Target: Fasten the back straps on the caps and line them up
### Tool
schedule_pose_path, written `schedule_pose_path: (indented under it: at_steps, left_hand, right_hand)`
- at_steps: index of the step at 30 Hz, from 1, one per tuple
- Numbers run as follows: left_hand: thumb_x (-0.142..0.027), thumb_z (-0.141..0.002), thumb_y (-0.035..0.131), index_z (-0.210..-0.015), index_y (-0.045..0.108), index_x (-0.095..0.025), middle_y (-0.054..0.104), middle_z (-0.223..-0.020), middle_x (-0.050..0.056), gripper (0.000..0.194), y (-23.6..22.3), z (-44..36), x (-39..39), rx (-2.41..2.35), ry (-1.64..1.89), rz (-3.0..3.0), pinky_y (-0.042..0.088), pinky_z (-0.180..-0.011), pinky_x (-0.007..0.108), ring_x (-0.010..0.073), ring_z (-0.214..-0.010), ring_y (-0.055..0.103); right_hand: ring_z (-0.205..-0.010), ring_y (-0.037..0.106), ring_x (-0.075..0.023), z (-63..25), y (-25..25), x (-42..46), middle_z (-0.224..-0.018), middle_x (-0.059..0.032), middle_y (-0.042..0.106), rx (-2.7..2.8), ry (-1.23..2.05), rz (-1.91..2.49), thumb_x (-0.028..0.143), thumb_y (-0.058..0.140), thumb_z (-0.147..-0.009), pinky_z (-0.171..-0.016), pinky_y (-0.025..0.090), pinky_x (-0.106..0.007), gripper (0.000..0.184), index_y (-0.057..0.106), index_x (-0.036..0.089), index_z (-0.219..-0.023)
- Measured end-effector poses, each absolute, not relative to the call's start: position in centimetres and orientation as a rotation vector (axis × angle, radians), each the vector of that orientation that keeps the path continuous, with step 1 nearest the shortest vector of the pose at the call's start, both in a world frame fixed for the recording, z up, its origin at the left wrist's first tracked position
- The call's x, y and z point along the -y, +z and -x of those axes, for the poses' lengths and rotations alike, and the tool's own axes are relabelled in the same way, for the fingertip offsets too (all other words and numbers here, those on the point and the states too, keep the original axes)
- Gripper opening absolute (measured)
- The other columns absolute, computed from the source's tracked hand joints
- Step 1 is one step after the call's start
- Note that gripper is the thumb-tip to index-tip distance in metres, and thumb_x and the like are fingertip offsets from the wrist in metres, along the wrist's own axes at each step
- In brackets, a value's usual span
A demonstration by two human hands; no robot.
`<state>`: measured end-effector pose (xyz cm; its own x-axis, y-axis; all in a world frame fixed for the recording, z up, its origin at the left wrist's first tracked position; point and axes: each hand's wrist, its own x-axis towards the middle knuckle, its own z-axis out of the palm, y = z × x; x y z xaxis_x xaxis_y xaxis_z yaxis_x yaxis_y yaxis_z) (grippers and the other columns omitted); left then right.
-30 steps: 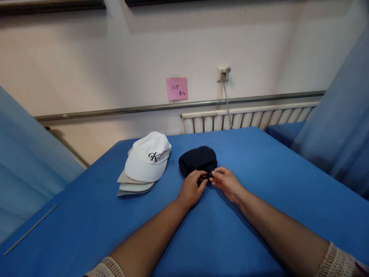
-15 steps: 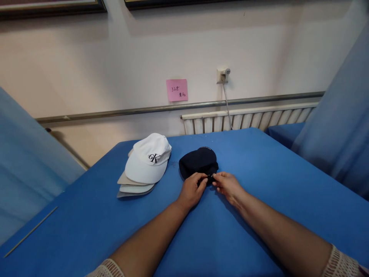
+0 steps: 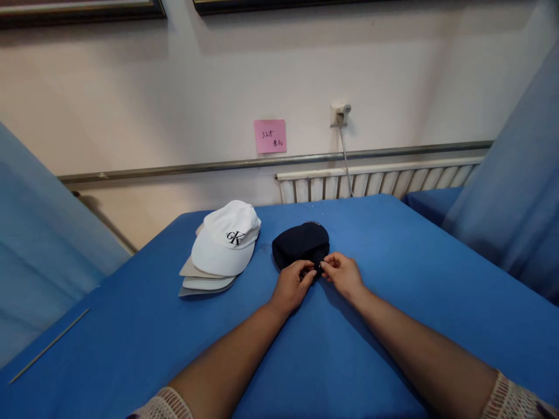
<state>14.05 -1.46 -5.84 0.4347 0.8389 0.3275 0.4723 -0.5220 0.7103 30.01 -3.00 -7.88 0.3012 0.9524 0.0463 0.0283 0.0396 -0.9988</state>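
A black cap (image 3: 299,241) lies on the blue-covered table in front of me, its near edge between my two hands. My left hand (image 3: 293,285) pinches that near edge, thumb and fingers closed on it. From the other side my right hand (image 3: 344,276) grips the same spot with thumb and fingertips, close to the left fingers. A small shiny dark piece, perhaps the strap's fastener, is mostly hidden between the fingertips. To the left sits a stack of caps, with a white cap (image 3: 229,238) bearing black letters on top and beige, white and grey brims below.
The blue cloth (image 3: 305,361) covers the table. A thin stick (image 3: 49,345) lies at its left edge. Blue curtains (image 3: 39,244) hang on both sides. Behind stand a radiator (image 3: 314,188), a metal rail (image 3: 196,169) and a plugged-in socket (image 3: 338,115) with a cord.
My right hand has shifted slightly up and left, its fingertips now closer to the left ones over the dark piece. The caps stay in place; the view has moved a little.
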Motion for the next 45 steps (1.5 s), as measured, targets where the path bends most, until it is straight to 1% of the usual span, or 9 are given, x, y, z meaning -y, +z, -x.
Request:
schedule_pose_path:
  at_steps: [3, 7, 15, 22, 28, 33, 37, 39, 45]
  left_hand:
    - [-0.029, -0.085, 0.057, -0.098, 0.065, -0.019, 0.069, -0.090, 0.004, 0.018, -6.0, -14.0, 1.4, -1.109, 0.896, -2.164, 0.049, -0.073, 0.027, 0.0159, -0.080, 0.064]
    - [-0.029, -0.085, 0.057, -0.096, 0.065, -0.019, 0.069, -0.090, 0.003, 0.017, -6.0, -14.0, 1.3, -1.105, 0.892, -2.157, 0.049, -0.071, 0.027, 0.0160, -0.080, 0.064]
    - [-0.028, -0.083, 0.058, -0.094, 0.065, -0.018, 0.069, -0.085, 0.003, 0.016, -5.8, -14.1, 1.3, -1.090, 0.918, -2.131, 0.048, -0.068, 0.026, 0.0153, -0.075, 0.063]
    - [-0.026, -0.083, 0.058, -0.093, 0.065, -0.017, 0.068, -0.083, 0.003, 0.015, -6.0, -14.0, 1.3, -1.063, 0.932, -2.088, 0.048, -0.066, 0.026, 0.0145, -0.073, 0.062]
    - [-0.024, -0.080, 0.062, -0.099, 0.066, -0.018, 0.068, -0.092, 0.004, 0.020, -6.3, -14.1, 1.2, -1.019, 0.974, -2.071, 0.049, -0.069, 0.026, 0.0140, -0.076, 0.061]
    - [-0.019, -0.078, 0.062, -0.094, 0.065, -0.017, 0.066, -0.090, 0.004, 0.017, -6.1, -14.2, 1.2, -1.012, 0.992, -2.029, 0.049, -0.067, 0.026, 0.0133, -0.074, 0.060]
    - [-0.018, -0.078, 0.062, -0.091, 0.065, -0.017, 0.065, -0.099, 0.005, 0.013, -5.8, -14.3, 1.5, -0.969, 1.034, -2.024, 0.049, -0.071, 0.026, 0.0138, -0.081, 0.061]
    - [-0.019, -0.078, 0.061, -0.093, 0.065, -0.018, 0.066, -0.100, 0.005, 0.015, -5.7, -14.3, 1.6, -0.959, 1.023, -2.005, 0.049, -0.071, 0.026, 0.0136, -0.081, 0.061]
    - [-0.022, -0.079, 0.061, -0.108, 0.062, -0.018, 0.066, -0.090, 0.003, 0.029, -6.0, -14.3, 1.4, -0.976, 1.001, -1.878, 0.048, -0.066, 0.024, 0.0121, -0.073, 0.060]
  right_hand:
    - [-0.051, 0.061, -0.0157, -29.7, -7.9, 3.0, -0.055, 0.0016, 0.059, 0.999, 0.975, 1.287, 0.045, 0.069, -0.065, -0.048, 0.046, -0.025, 0.028, 0.056, 0.020, -0.069]
    - [-0.053, 0.060, -0.0146, -29.7, -8.3, 2.9, -0.057, 0.0025, 0.058, 1.008, 0.995, 1.262, 0.040, 0.067, -0.065, -0.053, 0.048, -0.027, 0.024, 0.054, 0.021, -0.069]
    - [-0.059, 0.055, -0.0132, -30.1, -9.6, 2.5, -0.065, 0.0025, 0.057, 1.157, 0.813, 1.339, 0.031, 0.066, -0.063, -0.059, 0.047, -0.028, 0.019, 0.057, 0.020, -0.075]
    - [-0.057, 0.056, -0.0137, -29.8, -9.8, 2.5, -0.062, 0.0026, 0.057, 1.123, 0.841, 1.322, 0.030, 0.064, -0.067, -0.056, 0.048, -0.027, 0.015, 0.054, 0.021, -0.073]
    - [-0.057, 0.057, -0.0136, -29.9, -9.5, 2.5, -0.062, 0.0033, 0.057, 1.109, 0.888, 1.251, 0.029, 0.062, -0.067, -0.057, 0.049, -0.027, 0.014, 0.052, 0.021, -0.074]
    - [-0.059, 0.060, -0.0148, -30.0, -9.5, 2.5, -0.063, 0.0022, 0.060, 1.132, 0.863, 1.291, 0.029, 0.062, -0.068, -0.059, 0.048, -0.028, 0.014, 0.051, 0.022, -0.073]
    - [-0.060, 0.060, -0.0147, -30.0, -9.5, 2.5, -0.063, 0.0025, 0.059, 1.139, 0.858, 1.303, 0.030, 0.061, -0.068, -0.059, 0.048, -0.027, 0.014, 0.051, 0.022, -0.074]
    - [-0.060, 0.059, -0.0144, -30.0, -9.5, 2.5, -0.064, 0.0026, 0.059, 1.134, 0.862, 1.292, 0.030, 0.061, -0.068, -0.059, 0.048, -0.027, 0.014, 0.051, 0.022, -0.074]
    - [-0.059, 0.057, -0.0133, -30.0, -9.2, 2.6, -0.063, 0.0032, 0.058, 1.141, 0.912, 1.194, 0.030, 0.062, -0.068, -0.061, 0.048, -0.027, 0.014, 0.052, 0.022, -0.074]
